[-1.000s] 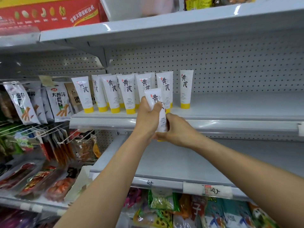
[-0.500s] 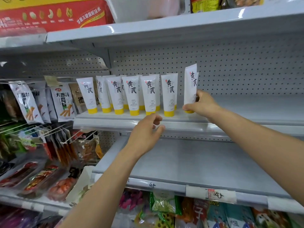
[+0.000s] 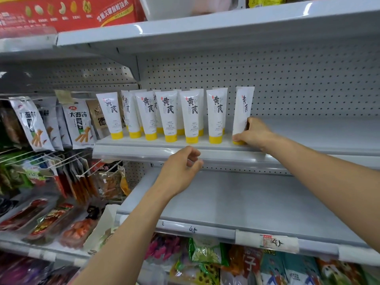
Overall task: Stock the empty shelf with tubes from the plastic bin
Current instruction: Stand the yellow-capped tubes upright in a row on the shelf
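White plastic tubes with yellow caps (image 3: 191,118) are the stock here; the bin they come from is out of sight. Closest to me, the bare grey metal lower shelf (image 3: 246,202) runs under both forearms. Just above it the left hand (image 3: 181,169) hangs in front of the lip of the grey upper shelf (image 3: 133,155), fingers loosely curled around nothing. Farther in, the right hand (image 3: 254,133) grips the end tube (image 3: 243,108) low down, thumb across the front by the cap and fingers tucked behind. The cap is at the shelf surface, but I cannot tell if it bears weight yet. That tube stands cap-down, turned slightly edge-on, at the right end of the row and apart from its neighbour. Behind everything is the grey perforated back panel (image 3: 287,83). These look light and soft-walled, I'd say, with slick printed skins and a narrow footing, so they would topple easily. The firm shoulder just above the cap seems the best hold, not the flat crimped top.
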Motion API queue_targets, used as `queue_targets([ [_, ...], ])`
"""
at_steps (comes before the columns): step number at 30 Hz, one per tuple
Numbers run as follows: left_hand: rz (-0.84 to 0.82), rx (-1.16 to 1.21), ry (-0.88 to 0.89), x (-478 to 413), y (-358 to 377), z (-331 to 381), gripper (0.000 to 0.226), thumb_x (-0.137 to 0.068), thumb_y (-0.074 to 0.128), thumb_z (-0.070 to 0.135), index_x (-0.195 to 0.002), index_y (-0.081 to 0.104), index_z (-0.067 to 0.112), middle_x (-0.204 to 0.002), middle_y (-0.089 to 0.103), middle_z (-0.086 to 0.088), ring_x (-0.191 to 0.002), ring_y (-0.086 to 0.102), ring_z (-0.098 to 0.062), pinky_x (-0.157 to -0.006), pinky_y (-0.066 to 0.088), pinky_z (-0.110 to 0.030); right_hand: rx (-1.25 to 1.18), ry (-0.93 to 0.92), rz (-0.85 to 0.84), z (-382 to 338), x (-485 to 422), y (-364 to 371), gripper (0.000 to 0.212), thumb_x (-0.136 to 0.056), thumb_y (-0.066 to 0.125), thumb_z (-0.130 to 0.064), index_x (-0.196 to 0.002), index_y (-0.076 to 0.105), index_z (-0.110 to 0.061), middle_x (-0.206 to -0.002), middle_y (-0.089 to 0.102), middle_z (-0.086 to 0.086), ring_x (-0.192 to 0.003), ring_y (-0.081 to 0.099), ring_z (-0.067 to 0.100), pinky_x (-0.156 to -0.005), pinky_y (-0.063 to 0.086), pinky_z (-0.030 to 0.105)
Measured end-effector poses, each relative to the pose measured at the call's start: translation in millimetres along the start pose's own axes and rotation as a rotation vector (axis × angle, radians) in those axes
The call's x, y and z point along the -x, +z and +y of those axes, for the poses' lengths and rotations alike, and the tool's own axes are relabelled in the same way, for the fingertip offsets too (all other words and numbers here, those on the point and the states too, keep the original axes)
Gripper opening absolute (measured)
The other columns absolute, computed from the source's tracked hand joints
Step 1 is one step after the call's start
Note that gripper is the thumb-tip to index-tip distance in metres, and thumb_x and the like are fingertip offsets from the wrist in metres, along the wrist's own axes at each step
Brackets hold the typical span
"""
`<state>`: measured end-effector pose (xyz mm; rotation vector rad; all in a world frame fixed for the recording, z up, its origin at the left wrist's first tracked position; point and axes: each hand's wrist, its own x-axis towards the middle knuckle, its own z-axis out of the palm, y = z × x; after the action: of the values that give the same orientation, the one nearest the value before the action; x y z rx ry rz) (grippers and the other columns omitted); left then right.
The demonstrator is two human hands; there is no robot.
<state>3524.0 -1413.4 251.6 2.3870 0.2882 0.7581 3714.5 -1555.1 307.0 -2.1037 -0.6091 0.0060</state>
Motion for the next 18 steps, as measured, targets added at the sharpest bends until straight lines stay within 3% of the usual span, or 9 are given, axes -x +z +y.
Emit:
queue_targets([
  [4,-0.016,0.013,0.003,0,-2,-4,0.022,-0.092,0.059,0.029,-0.113,0.059,0.021,-0.099,0.060,0.011,-0.089,0.059,-0.007,-0.083,0.047,-0.022,0.105,-0.001,0.012,0,5,1,0.052,-0.073,0.075,-0.018,-0.116,0.049,-0.010,-0.113,0.060,0.007,-0.104,0.057,0.026,-0.082,0.047,0.034],
  [7,-0.020,0.037,-0.001,2,-6,-10,0.020,-0.092,0.060,0.028,-0.111,0.059,0.022,-0.097,0.060,0.013,-0.088,0.058,-0.006,-0.084,0.047,-0.022,0.245,-0.055,0.147,-1,19,6,0.058,-0.076,0.069,-0.028,-0.124,0.042,-0.009,-0.123,0.052,0.009,-0.119,0.046,0.030,-0.090,0.044,0.039],
  [10,-0.032,0.080,-0.010,7,-10,-23,0.020,-0.091,0.061,0.027,-0.110,0.061,0.021,-0.101,0.064,0.009,-0.092,0.061,-0.009,-0.086,0.048,-0.023,0.450,-0.202,0.333,-7,44,16,0.065,-0.081,0.065,-0.027,-0.135,0.034,-0.006,-0.134,0.040,0.016,-0.126,0.033,0.034,-0.096,0.036,0.043],
  [14,-0.093,0.068,-0.037,30,-19,-57,0.019,-0.093,0.060,0.026,-0.112,0.061,0.020,-0.101,0.064,0.009,-0.094,0.060,-0.007,-0.084,0.045,-0.019,0.516,-0.444,0.497,-12,79,39,0.067,-0.080,0.064,-0.020,-0.138,0.035,-0.005,-0.139,0.037,0.016,-0.125,0.034,0.033,-0.094,0.036,0.044],
  [18,-0.171,0.007,-0.086,63,-26,-113,0.017,-0.093,0.061,0.026,-0.109,0.060,0.022,-0.098,0.065,0.009,-0.090,0.061,-0.006,-0.084,0.048,-0.023,0.476,-0.645,0.394,-14,112,85,0.054,-0.079,0.062,-0.017,-0.130,0.046,-0.009,-0.131,0.046,0.012,-0.118,0.037,0.027,-0.093,0.038,0.041],
])
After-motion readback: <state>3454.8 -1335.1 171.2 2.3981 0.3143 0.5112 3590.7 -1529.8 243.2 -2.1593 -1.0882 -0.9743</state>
